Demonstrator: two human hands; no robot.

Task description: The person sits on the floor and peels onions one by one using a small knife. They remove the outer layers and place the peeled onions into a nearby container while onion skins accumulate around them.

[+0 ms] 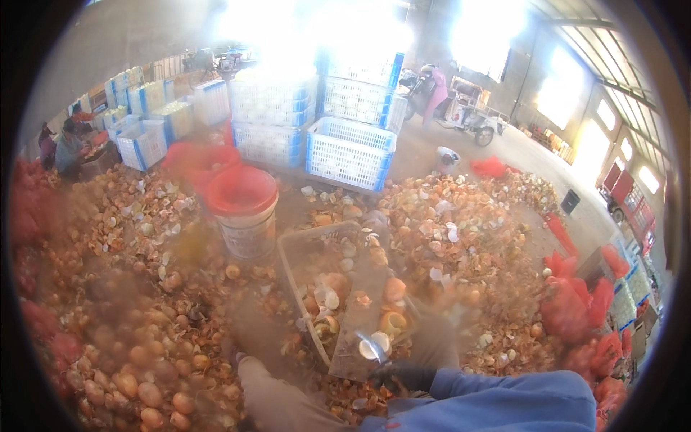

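My right hand (pixel 402 375), in a dark glove below a blue sleeve, is shut on a knife (pixel 372 346). Its blade lies against a white cut piece of onion (pixel 373 345) at the near end of a board (pixel 345 345). The board lies across a plastic crate (pixel 285 259) that holds onions and peeled layers. On the crate's right side are a whole onion (pixel 394 289) and a cut yellowish onion (pixel 394 323). My left hand is out of view. Lens smears blur parts of the view.
Loose onions (pixel 150 394) and skins surround the crate. A bucket with a red rim (pixel 248 232) stands behind it at the left. White-and-blue crates (pixel 351 154) are stacked beyond. Red mesh sacks (pixel 572 313) lie at the right. People (pixel 70 148) sit at the far left.
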